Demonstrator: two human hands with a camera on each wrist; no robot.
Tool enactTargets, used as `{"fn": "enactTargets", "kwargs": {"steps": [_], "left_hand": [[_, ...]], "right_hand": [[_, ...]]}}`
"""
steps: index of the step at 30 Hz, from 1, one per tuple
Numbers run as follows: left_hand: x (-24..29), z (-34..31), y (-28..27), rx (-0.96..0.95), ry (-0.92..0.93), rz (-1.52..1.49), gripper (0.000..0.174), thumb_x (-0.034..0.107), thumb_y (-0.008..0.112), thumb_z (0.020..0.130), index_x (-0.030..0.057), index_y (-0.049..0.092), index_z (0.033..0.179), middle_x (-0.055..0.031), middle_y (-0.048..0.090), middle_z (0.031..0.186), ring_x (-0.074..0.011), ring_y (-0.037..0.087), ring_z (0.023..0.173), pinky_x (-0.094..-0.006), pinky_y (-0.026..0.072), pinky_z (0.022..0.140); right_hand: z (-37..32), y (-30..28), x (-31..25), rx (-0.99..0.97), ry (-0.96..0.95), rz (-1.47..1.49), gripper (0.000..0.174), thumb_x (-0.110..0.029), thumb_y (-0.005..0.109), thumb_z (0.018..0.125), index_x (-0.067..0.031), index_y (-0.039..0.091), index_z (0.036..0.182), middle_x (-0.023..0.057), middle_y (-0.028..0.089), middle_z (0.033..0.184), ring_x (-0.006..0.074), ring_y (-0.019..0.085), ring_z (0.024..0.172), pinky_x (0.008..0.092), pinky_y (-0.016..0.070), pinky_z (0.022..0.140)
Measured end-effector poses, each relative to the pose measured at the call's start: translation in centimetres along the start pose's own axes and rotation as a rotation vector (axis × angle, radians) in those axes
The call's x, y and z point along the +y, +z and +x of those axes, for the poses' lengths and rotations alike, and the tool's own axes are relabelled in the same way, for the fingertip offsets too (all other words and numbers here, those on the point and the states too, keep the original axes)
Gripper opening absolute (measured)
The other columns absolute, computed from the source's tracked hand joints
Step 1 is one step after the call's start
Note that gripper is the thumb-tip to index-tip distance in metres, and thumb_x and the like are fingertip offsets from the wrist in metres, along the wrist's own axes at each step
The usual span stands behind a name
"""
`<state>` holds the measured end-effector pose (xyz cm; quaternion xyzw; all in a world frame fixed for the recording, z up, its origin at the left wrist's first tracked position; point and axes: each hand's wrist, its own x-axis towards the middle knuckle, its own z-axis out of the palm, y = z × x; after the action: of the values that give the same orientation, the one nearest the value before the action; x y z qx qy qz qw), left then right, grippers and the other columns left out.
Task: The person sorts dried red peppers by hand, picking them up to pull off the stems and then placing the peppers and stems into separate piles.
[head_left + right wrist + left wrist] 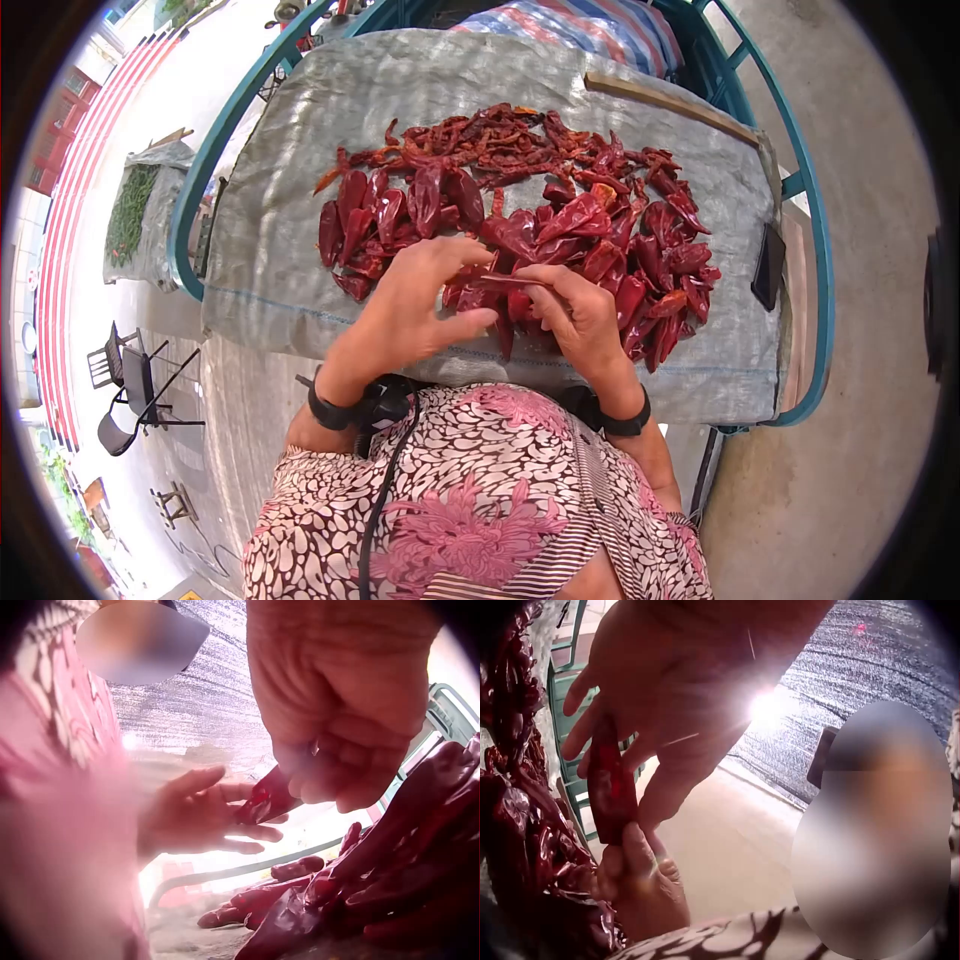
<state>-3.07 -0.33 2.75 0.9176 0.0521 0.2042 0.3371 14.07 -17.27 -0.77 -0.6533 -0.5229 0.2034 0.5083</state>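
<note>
A dark red dried pepper (pixel 503 279) lies between the two hands, over the near edge of the pepper pile (pixel 600 240). The right hand (pixel 580 318) pinches one end of this pepper (pixel 274 796) between thumb and fingers. At its other end the left hand (pixel 415 300) has its fingers spread, thumb held apart. In the left wrist view the pepper (pixel 613 784) hangs by the left hand's (pixel 675 682) fingers, its lower end in the right hand's (pixel 649 889) pinch. The right wrist view shows the left hand (pixel 206 814) with loose, extended fingers beside the pepper tip.
A grey woven sheet (pixel 270 200) covers the cart bed, framed by a teal rail (pixel 815 250). Thinner, wrinkled peppers (pixel 490 140) lie at the back. A wooden stick (pixel 670 103) rests at the back right, a dark phone-like object (pixel 768 266) at the right edge.
</note>
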Motion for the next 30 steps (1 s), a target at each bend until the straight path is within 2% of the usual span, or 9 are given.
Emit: {"fn": "enactTargets", "kwargs": {"steps": [2, 4, 7, 11, 15, 19, 24, 27, 30], "left_hand": [[0.8, -0.1, 0.4, -0.082, -0.095, 0.111, 0.051, 0.018, 0.074, 0.089, 0.0062, 0.057, 0.135, -0.0164, 0.061, 0.132, -0.0356, 0.065, 0.113, -0.0402, 0.0518, 0.093], [1.1, -0.1, 1.2, -0.244, -0.346, -0.036, 0.047, 0.018, 0.069, 0.093, 0.0067, 0.055, 0.137, -0.0188, 0.062, 0.131, -0.0400, 0.063, 0.113, -0.0425, 0.0515, 0.092], [0.3, -0.6, 1.1, 0.048, -0.480, 0.116, 0.045, 0.014, 0.065, 0.096, 0.0072, 0.053, 0.139, -0.0198, 0.063, 0.129, -0.0396, 0.063, 0.115, -0.0446, 0.0509, 0.092], [0.0, -0.4, 1.0, 0.369, -0.436, 0.220, 0.048, 0.011, 0.063, 0.094, 0.0069, 0.051, 0.140, -0.0197, 0.062, 0.122, -0.0424, 0.059, 0.114, -0.0470, 0.0502, 0.092], [-1.1, -1.3, 0.7, 0.171, -0.380, 0.409, 0.049, 0.011, 0.067, 0.090, 0.0054, 0.055, 0.137, -0.0200, 0.054, 0.129, -0.0384, 0.057, 0.112, -0.0455, 0.0465, 0.097], [-1.9, -1.8, 1.5, 0.203, -0.367, 0.469, 0.049, 0.010, 0.071, 0.085, 0.0068, 0.059, 0.133, -0.0171, 0.054, 0.129, -0.0357, 0.055, 0.112, -0.0445, 0.0455, 0.096], [-0.3, -0.4, 1.6, 0.317, -0.297, 0.635, 0.061, 0.008, 0.079, 0.078, 0.0094, 0.059, 0.136, -0.0153, 0.053, 0.133, -0.0341, 0.054, 0.115, -0.0428, 0.0430, 0.100], [0.1, 0.6, 1.6, 0.213, -0.190, 0.359, 0.065, 0.007, 0.081, 0.077, 0.0117, 0.058, 0.139, -0.0130, 0.055, 0.135, -0.0324, 0.054, 0.119, -0.0428, 0.0401, 0.103], [-0.8, 0.5, 1.8, 0.083, -0.188, 0.006, 0.059, 0.011, 0.078, 0.085, 0.0108, 0.057, 0.140, -0.0122, 0.064, 0.127, -0.0249, 0.064, 0.105, -0.0361, 0.0497, 0.087]], "right_hand": [[0.1, 0.5, 0.2, -0.084, -0.087, 0.028, 0.031, -0.004, 0.064, 0.098, -0.0061, 0.061, 0.129, 0.0091, 0.068, 0.087, 0.0158, 0.067, 0.072, 0.0291, 0.0539, 0.067], [0.1, 0.3, -1.1, -0.068, 0.089, 0.092, 0.035, -0.005, 0.065, 0.097, -0.0074, 0.060, 0.131, 0.0098, 0.069, 0.088, 0.0180, 0.068, 0.074, 0.0300, 0.0544, 0.068], [0.3, 0.1, -0.8, 0.057, 0.124, -0.101, 0.039, -0.009, 0.069, 0.094, -0.0092, 0.059, 0.131, 0.0097, 0.069, 0.101, 0.0244, 0.070, 0.076, 0.0343, 0.0553, 0.066], [1.3, 0.6, 0.3, 0.177, 0.023, -0.522, 0.036, -0.015, 0.072, 0.090, -0.0109, 0.062, 0.123, 0.0079, 0.065, 0.110, 0.0309, 0.069, 0.077, 0.0388, 0.0561, 0.064], [2.1, 1.5, 0.7, 0.132, 0.012, -0.686, 0.028, -0.016, 0.073, 0.088, -0.0113, 0.064, 0.114, 0.0079, 0.065, 0.103, 0.0317, 0.069, 0.076, 0.0412, 0.0564, 0.064], [2.5, 1.8, 2.1, 0.201, -0.003, -0.682, 0.020, -0.016, 0.073, 0.088, -0.0114, 0.066, 0.106, 0.0074, 0.066, 0.098, 0.0323, 0.068, 0.073, 0.0424, 0.0555, 0.062], [2.1, 1.2, 1.4, 0.328, 0.108, -0.287, 0.016, -0.012, 0.070, 0.092, -0.0079, 0.066, 0.107, 0.0070, 0.069, 0.089, 0.0203, 0.067, 0.066, 0.0332, 0.0516, 0.057], [1.3, 0.6, 0.2, 0.220, 0.200, 0.060, 0.013, -0.010, 0.067, 0.096, -0.0055, 0.066, 0.108, 0.0052, 0.069, 0.083, 0.0102, 0.062, 0.063, 0.0268, 0.0483, 0.056], [0.8, 0.4, -0.5, 0.155, 0.267, 0.215, 0.010, -0.010, 0.065, 0.099, -0.0041, 0.065, 0.108, 0.0033, 0.068, 0.080, 0.0051, 0.059, 0.063, 0.0233, 0.0464, 0.055]]}}
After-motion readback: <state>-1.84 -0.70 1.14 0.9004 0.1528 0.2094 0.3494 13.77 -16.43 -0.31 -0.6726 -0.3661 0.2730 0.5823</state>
